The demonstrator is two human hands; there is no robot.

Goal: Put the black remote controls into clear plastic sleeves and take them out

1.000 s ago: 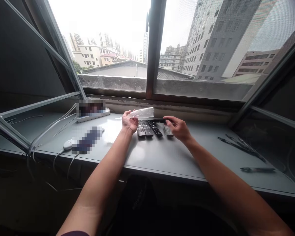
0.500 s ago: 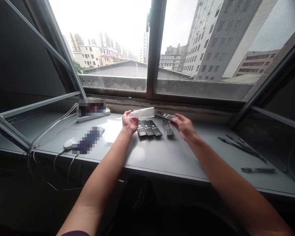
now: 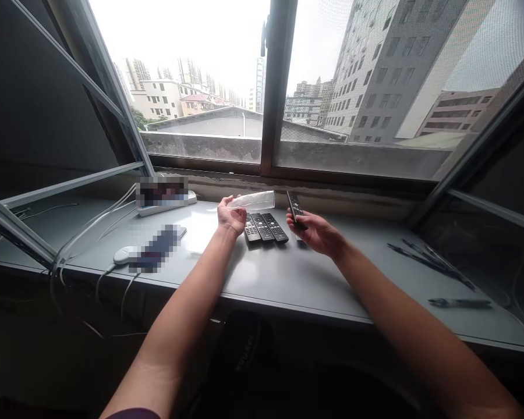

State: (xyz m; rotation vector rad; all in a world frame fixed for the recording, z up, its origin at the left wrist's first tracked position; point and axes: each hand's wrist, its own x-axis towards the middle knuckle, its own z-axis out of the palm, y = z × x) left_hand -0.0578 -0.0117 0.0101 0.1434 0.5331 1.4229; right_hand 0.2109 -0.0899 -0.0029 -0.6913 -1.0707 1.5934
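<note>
Three dark remote controls [image 3: 262,227] lie side by side on the grey worktop [image 3: 271,279], somewhat nearer to its back edge than to its front edge. Above them, the left hand [image 3: 232,216] has its fingers closed on one end of a clear plastic sleeve [image 3: 257,201], whose other end reaches freely to the right. The right hand [image 3: 317,231] grips a fourth remote [image 3: 296,208] by its lower part, with the upper end tilted up, in the air.

In my judgement, the fourth remote could turn or slip, because only its lower part is held; it would then probably fall on the worktop or on its neighbours. The sleeve looks thin, so a hard corner pushed against it might crease or tear it. Beneath the right hand a small object [image 3: 300,240] shows only in part, and I cannot tell what it is; a low movement of this hand could knock it.

Along the left part of the front edge, white cables [image 3: 98,224] hang down, and a sleeve or elbow could perhaps catch them. Close to them are a rounded white device [image 3: 124,255] and a blurred, phone-like thing [image 3: 157,250]. Toward the right front corner lie some thin dark items [image 3: 430,265], too unclear to name. Behind the back edge stands a large window [image 3: 271,116] with bright daylight and buildings outside; metal rails [image 3: 70,186] rise on the left.
</note>
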